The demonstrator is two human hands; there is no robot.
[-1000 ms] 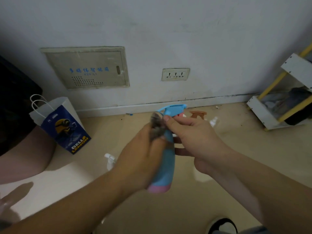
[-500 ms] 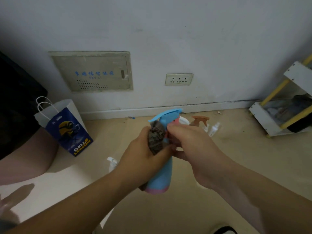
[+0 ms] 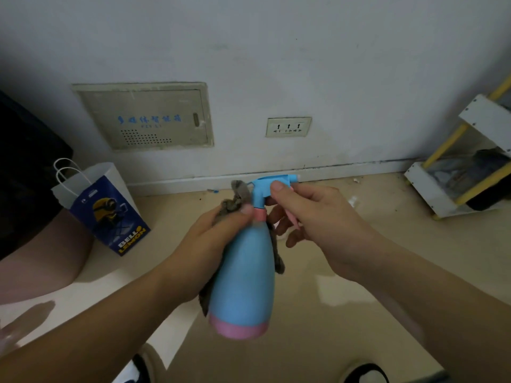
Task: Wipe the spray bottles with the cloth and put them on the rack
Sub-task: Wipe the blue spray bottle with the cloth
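Rack [image 3: 430,193] partly beyond right edge

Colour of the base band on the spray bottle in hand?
Pink; the spray bottle is light blue above it. Head view shows it best.

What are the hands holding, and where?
Right hand pinches the blue spray bottle by its trigger head; left hand grips a grey cloth against its neck.

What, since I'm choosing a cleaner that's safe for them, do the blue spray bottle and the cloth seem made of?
The spray bottle looks like moulded plastic: smooth, opaque blue with pink base and collar, soft satin sheen. The cloth seems a soft grey-brown fabric, perhaps microfibre: it crumples, droops and has fuzzy edges.
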